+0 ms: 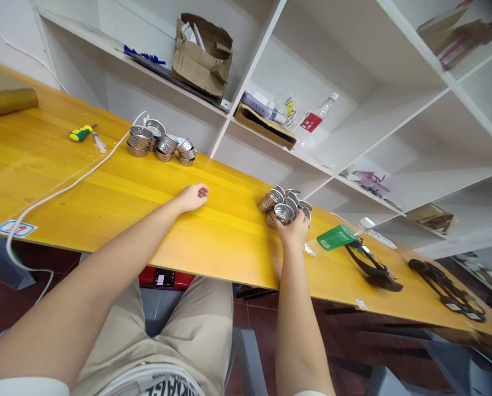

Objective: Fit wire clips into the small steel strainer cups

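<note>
My right hand (294, 230) grips a small perforated metal cup (284, 214) at the front of a group of such cups, thumb on its left side and fingers on its right. Several more perforated metal cups (265, 203) stand stacked or tilted close behind and beside it. My left hand (194, 197) hovers over or rests on the yellow table (225, 242), its fingers loosely curled in with nothing seen in them. Farther left, another cluster of stacked perforated metal cups (137, 142) stands near the back edge.
Right of my right hand lies a green-labelled plastic bottle (336, 237), with black strap gear (373, 269) beyond. A white cable (70, 184) crosses the table's left part near a yellow-green screwdriver (81, 133). White shelves (262, 47) with a cardboard box (202, 60) rise behind.
</note>
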The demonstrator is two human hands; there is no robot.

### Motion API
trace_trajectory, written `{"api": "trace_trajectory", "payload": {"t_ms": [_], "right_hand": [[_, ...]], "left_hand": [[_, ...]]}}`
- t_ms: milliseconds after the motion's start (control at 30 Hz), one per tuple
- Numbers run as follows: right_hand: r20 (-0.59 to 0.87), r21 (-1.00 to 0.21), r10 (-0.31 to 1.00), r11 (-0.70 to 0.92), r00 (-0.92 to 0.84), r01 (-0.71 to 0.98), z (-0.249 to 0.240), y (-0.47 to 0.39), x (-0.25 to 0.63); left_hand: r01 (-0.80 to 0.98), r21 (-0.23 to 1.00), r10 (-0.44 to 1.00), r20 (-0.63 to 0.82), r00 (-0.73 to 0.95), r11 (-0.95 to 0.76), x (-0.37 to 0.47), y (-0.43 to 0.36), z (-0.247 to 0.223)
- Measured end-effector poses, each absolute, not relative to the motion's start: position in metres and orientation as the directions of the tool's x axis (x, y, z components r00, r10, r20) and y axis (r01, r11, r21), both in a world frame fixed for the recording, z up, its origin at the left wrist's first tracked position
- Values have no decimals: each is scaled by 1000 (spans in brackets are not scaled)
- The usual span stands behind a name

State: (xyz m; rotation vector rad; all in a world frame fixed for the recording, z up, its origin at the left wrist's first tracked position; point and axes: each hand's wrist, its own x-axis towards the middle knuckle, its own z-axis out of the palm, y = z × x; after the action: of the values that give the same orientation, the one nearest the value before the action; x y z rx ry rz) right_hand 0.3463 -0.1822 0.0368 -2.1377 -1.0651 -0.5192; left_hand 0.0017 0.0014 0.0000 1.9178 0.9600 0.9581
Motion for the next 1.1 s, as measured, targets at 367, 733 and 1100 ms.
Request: {"api": "trace_trajectory", "payload": {"t_ms": [367, 733, 1100], "right_hand": [[416, -454, 696, -399, 585, 797, 39, -176, 319], [371, -437, 723, -419, 583, 796, 44, -183, 326], [217, -376, 835, -406, 505, 833, 37, -189, 317]], "left_hand": [[272, 860, 848, 283, 449, -431, 1, 1, -1], [271, 863, 847, 276, 454, -426, 1, -1, 0], [291, 854, 846, 272, 459, -432, 2, -2, 1]]}}
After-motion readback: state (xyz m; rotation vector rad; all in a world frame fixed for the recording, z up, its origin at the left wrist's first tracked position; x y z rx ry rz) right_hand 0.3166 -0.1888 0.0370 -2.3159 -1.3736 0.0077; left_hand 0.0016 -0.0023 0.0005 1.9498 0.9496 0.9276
